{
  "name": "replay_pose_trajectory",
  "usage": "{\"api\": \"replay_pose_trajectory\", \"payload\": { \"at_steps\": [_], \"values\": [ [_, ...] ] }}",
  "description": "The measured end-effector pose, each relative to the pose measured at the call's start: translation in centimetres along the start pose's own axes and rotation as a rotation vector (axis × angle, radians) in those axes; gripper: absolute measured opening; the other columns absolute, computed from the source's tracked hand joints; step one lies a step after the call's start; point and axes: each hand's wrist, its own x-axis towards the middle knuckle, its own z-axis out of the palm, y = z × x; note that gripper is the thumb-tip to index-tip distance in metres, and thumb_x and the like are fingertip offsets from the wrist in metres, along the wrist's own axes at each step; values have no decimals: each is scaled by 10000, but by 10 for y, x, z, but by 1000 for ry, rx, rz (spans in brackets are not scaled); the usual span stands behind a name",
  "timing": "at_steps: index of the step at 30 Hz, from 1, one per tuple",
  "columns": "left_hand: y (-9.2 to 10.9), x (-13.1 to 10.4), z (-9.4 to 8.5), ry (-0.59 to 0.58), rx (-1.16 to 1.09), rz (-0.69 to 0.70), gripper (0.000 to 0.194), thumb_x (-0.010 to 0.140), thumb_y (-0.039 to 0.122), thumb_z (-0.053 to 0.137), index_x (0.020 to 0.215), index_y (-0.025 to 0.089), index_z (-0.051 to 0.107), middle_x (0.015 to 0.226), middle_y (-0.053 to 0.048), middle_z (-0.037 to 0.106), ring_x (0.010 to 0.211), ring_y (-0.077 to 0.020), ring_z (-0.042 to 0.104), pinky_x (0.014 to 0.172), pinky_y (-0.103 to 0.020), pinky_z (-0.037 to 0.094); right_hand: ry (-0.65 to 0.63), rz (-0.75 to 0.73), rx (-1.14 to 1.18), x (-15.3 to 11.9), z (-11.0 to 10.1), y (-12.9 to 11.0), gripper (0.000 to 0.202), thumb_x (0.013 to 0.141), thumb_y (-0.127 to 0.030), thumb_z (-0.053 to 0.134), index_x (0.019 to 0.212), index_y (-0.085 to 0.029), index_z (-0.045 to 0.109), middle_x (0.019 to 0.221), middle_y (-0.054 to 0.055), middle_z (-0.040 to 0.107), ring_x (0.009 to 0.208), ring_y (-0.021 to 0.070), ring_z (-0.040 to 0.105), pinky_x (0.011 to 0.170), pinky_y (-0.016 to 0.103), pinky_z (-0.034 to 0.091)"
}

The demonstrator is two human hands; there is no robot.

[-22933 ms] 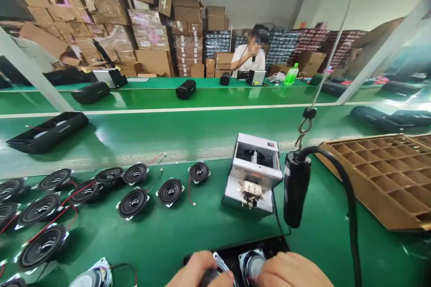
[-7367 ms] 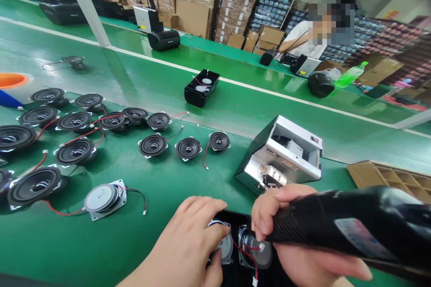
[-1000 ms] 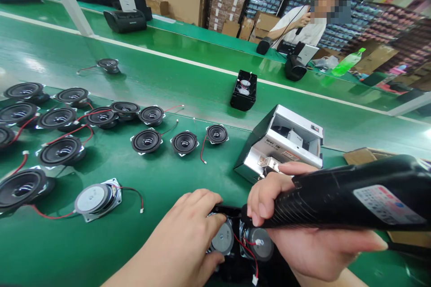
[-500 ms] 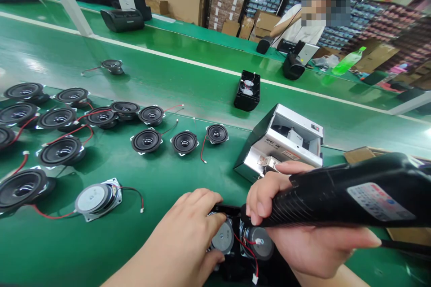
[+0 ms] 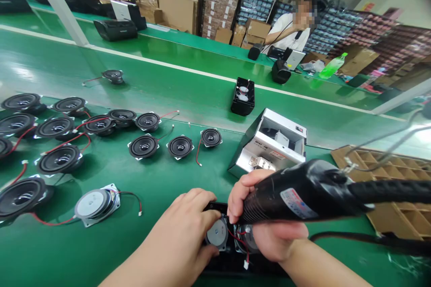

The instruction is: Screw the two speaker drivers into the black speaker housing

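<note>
**Two hands working a powered driver over a speaker housing**

The left hand (image 5: pixel 183 228) is pressing down on the black housing (image 5: pixel 218 251) at the near edge of the green bench (image 5: pixel 161 193), its fingers curled together over the left driver unit (image 5: pixel 215 233), apparently steadying the part against the tool's push. The right hand (image 5: pixel 266 219) is wrapping its fingers tightly round the black electric screwdriver (image 5: pixel 303 195), which is lying nearly level with its nose aimed down at the second unit beside the first. A hanging cord is taking the tool's weight from above. The silver screw feeder (image 5: pixel 269 145) is sitting just beyond, within easy reach.

The screwdriver's bit is hiding behind the right fingers, so contact with any screw cannot be told. Most of the housing is being covered by both hands, and its near side is cut off by the frame.
</note>
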Motion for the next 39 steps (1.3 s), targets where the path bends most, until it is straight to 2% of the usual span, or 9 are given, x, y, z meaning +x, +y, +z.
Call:
{"api": "replay_pose_trajectory", "payload": {
  "at_steps": [13,18,21,23,26,29,31,35,39],
  "values": [
    [0,-1,4,50,50,26,454,817,228,950,1224,283,757,1350,-54,667,1324,-339,583,1136,-552,494,-68,-2,-73,-4,-3,-2,766,723,-919,792,1186,-320,677,775,-22,707,602,204,627,583,364,528],
    [-2,-2,7,67,63,27,467,800,251,964,1213,282,749,1325,-54,672,1306,-340,596,1121,-545,507,-63,25,-116,-11,-4,-4,733,747,-886,811,1176,-306,682,833,12,719,688,245,660,658,415,573],
    [-3,-3,9,75,68,25,438,799,265,972,1178,267,753,1305,-55,682,1274,-338,617,1097,-544,529,-38,10,-107,-11,1,-5,712,742,-864,837,1148,-299,687,827,10,715,664,228,660,626,390,570],
    [-4,-3,10,86,68,21,428,802,288,973,1171,269,758,1341,-60,684,1296,-345,622,1110,-553,536,-19,-4,-91,-6,7,-13,695,776,-873,800,1174,-316,679,805,-12,708,613,192,637,574,344,542],
    [-6,-3,11,74,96,2,480,798,316,973,1227,275,762,1471,-87,664,1403,-381,595,1194,-601,509,72,-61,-71,10,11,-41,699,845,-928,662,1236,-349,674,731,-40,704,513,164,593,483,296,506],
    [-7,1,11,35,140,-27,536,786,310,968,1281,279,766,1593,-107,620,1499,-414,546,1262,-648,461,242,-253,-143,32,2,-77,655,936,-885,587,1250,-324,709,642,-39,694,456,184,589,459,328,540],
    [-6,3,8,10,160,-43,551,787,289,953,1306,283,767,1629,-108,603,1531,-416,526,1280,-649,449,305,-379,-236,47,-11,-92,653,931,-876,608,1206,-293,713,635,-32,698,466,199,601,465,346,543],
    [-1,7,-1,-58,170,-77,556,778,255,924,1315,275,781,1639,-109,606,1534,-410,535,1293,-635,443,316,-473,-358,68,-31,-90,679,893,-922,595,1084,-273,648,617,-52,678,430,194,577,416,337,488],
    [2,9,-6,-103,161,-104,537,783,251,906,1308,267,796,1651,-119,600,1543,-421,531,1307,-644,422,290,-430,-349,71,-31,-74,701,843,-910,684,1089,-256,636,648,-55,677,451,189,577,436,332,470]
  ]
}}
